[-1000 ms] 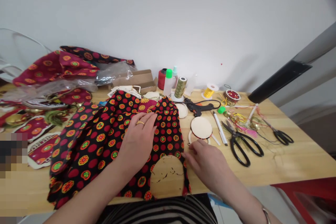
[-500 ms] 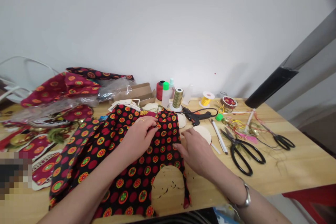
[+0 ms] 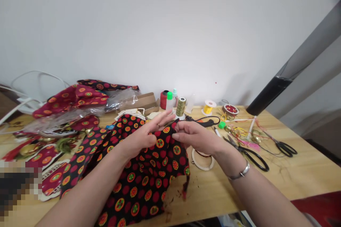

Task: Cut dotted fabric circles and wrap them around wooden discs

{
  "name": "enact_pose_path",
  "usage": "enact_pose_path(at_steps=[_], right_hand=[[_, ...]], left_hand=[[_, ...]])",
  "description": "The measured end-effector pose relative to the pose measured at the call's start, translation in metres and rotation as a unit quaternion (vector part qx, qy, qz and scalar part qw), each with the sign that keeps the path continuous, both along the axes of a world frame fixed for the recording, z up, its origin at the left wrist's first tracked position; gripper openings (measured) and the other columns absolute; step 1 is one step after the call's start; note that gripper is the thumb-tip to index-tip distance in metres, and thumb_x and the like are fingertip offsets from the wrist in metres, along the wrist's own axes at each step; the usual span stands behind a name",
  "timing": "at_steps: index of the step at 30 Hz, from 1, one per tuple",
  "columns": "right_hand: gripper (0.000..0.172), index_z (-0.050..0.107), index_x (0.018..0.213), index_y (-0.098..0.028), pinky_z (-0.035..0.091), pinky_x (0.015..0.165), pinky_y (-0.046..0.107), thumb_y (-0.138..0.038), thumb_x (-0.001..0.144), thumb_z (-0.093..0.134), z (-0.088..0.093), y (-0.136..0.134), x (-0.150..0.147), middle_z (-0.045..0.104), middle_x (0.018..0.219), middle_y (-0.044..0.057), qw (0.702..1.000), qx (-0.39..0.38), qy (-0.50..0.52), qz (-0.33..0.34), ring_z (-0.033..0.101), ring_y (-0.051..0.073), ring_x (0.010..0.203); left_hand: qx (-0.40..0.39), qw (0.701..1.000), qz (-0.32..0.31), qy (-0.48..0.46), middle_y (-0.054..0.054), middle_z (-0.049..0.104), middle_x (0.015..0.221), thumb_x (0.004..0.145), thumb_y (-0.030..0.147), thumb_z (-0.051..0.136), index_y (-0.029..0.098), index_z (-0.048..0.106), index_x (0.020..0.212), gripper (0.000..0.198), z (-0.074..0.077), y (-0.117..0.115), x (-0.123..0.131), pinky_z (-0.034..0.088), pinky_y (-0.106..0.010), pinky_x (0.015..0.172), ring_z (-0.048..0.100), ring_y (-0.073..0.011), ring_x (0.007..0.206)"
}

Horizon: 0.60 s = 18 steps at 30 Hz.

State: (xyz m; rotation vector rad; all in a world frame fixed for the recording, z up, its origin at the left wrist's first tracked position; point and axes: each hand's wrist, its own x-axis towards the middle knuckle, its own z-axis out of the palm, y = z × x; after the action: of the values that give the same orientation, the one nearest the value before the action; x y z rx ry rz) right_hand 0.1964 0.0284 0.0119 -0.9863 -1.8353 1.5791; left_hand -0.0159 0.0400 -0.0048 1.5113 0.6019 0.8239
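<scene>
A black patterned fabric (image 3: 133, 188) with red and orange flower motifs lies rumpled on the table, a rounded cut-out in its lower right edge. My left hand (image 3: 145, 133) rests on its upper part, fingers stretched toward the top edge. Fingers and thumb of my right hand (image 3: 195, 136) pinch the fabric's upper right corner, slightly raised. Below my right wrist sits a pale wooden ring-shaped piece (image 3: 204, 163) with a small loop, partly hidden by the hand.
Black-handled scissors (image 3: 254, 158) and smaller scissors (image 3: 286, 149) lie on the right. Thread spools (image 3: 181, 107), a green-capped bottle (image 3: 169, 102) and a glue gun (image 3: 207, 122) stand or lie behind. Patterned pieces (image 3: 54, 179) and plastic wrap (image 3: 66, 117) cover the left side.
My right hand has moved up and left and taken hold of the fabric's upper corner. My left hand has shifted right. The fabric is more bunched, and the pale wooden ring now shows.
</scene>
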Motion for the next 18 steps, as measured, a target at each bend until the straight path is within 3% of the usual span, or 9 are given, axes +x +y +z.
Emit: enact_pose_path(at_steps=[3,8,13,18], right_hand=[[0.022,0.050,0.077,-0.018,0.037,0.047,0.019,-0.037,0.085,0.058,0.008,0.003,0.003,0.046,0.062,-0.006,1.000,0.010,-0.004,0.004,0.046,0.008,0.052],[0.018,0.050,0.080,-0.019,0.024,0.034,0.017,-0.033,0.086,0.057,0.018,0.008,0.006,0.040,0.050,-0.011,0.999,-0.039,0.005,0.018,0.033,0.004,0.035],[0.019,0.054,0.080,-0.017,0.027,0.039,0.015,-0.034,0.084,0.061,0.018,0.012,0.004,0.046,0.058,-0.008,0.997,-0.078,0.014,-0.009,0.035,0.004,0.044],[0.021,0.059,0.076,-0.017,0.028,0.044,0.018,-0.037,0.083,0.061,0.012,0.017,-0.001,0.047,0.059,-0.006,1.000,-0.018,-0.010,-0.015,0.037,0.006,0.049]], left_hand=[[0.006,0.998,-0.027,0.060,-0.009,0.047,0.144,0.057,0.050,0.080,0.026,0.044,0.139,0.092,-0.002,0.004,0.002,0.028,-0.043,0.110,0.036,-0.0321,0.136],[-0.107,0.989,-0.077,0.071,-0.009,0.071,0.112,0.063,0.036,0.079,0.019,0.066,0.114,0.055,-0.006,0.004,0.005,0.045,-0.045,0.098,0.063,-0.0309,0.109],[-0.212,0.975,0.036,-0.046,-0.011,0.076,0.097,0.055,0.026,0.082,0.016,0.070,0.101,0.048,-0.011,-0.005,0.008,0.050,-0.045,0.091,0.069,-0.0312,0.093],[-0.274,0.948,0.103,-0.124,-0.009,0.077,0.088,0.059,0.019,0.077,0.015,0.071,0.093,0.035,-0.009,-0.013,0.011,0.051,-0.044,0.090,0.071,-0.0301,0.087]])
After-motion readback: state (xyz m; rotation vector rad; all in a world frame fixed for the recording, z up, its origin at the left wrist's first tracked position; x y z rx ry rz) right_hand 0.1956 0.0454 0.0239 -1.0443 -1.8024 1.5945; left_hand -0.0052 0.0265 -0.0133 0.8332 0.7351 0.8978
